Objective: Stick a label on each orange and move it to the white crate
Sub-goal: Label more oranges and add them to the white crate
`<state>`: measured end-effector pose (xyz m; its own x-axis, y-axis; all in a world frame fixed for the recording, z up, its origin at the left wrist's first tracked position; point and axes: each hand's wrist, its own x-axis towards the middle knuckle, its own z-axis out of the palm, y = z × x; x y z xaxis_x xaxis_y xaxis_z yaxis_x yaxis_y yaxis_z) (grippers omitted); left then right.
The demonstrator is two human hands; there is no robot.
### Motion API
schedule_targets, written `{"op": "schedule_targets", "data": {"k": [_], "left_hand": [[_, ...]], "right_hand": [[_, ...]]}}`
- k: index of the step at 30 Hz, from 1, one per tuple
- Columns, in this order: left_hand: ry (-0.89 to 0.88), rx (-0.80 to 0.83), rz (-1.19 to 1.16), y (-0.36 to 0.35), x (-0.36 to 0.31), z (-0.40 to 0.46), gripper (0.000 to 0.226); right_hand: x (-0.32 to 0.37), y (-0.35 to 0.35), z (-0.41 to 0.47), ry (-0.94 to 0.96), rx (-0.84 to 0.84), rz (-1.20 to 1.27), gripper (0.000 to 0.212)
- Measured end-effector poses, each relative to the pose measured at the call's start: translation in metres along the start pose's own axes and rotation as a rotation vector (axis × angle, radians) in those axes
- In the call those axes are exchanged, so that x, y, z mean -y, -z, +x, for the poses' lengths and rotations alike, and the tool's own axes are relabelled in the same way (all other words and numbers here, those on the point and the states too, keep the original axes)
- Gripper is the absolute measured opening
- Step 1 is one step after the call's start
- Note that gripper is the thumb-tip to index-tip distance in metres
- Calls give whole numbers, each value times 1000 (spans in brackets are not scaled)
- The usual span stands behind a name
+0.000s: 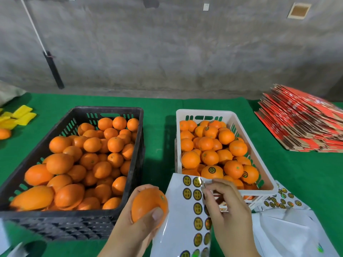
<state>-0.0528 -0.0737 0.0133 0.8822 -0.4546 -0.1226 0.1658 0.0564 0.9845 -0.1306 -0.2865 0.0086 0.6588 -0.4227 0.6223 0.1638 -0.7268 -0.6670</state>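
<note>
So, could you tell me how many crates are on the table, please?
2: a black crate on the left and a white crate to its right, both holding oranges. None appears hidden.

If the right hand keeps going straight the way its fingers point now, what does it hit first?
The right hand points up and left over the sticker sheet, fingers at a label. Going on, it would probably meet that sheet first, then the held orange in the left hand. Depth is unclear from this view.

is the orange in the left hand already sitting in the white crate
No, the left hand holds the orange up in front of the black crate, apart from the white crate.
</note>
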Motion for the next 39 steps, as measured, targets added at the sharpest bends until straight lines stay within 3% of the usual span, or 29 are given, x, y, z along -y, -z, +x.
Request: {"op": "schedule_targets", "data": {"k": [3,5,7,10,14,16,20,22,25,27,29,32,35,37,39], "left_hand": [[-21,-16,18,-3,-5,-3,68],[-22,-23,18,-8,-11,-6,67],[-20,-34,44,-14,-17,-8,67],[-50,-67,50,-20,-22,-9,70],[-75,-118,115,-23,-24,-8,73],[-133,-86,179,-23,-26,-10,76],[-254,5,155,-32,-26,-7,66],[-238,-30,92,-39,-24,-5,58],[-228,-45,147,-40,-25,-9,55],[-324,-70,363,-37,-26,-12,66],[-413,-88,427,-36,-28,-13,66],[-352,-20,398,-33,-25,-15,75],[-228,183,207,-28,-32,-17,73],[-173,232,54,-22,-34,-11,74],[-93,159,-179,-13,-27,-3,113]], "right_hand": [[6,4,9,-262,-73,236,8],[11,10,13,-328,-148,311,7],[22,16,19,-270,-139,324,9],[36,23,31,-21,-185,152,14],[44,34,46,-169,-311,261,15],[59,38,44,-219,-103,387,7],[88,25,36,-284,604,489,12],[90,21,38,-290,751,386,14],[86,23,43,-287,789,206,33],[81,25,42,-298,780,136,55],[76,25,38,-318,779,115,67],[71,23,29,-396,816,254,74],[62,18,20,-448,741,421,71],[55,17,15,-447,703,443,72],[50,16,9,-393,738,435,73]]}}
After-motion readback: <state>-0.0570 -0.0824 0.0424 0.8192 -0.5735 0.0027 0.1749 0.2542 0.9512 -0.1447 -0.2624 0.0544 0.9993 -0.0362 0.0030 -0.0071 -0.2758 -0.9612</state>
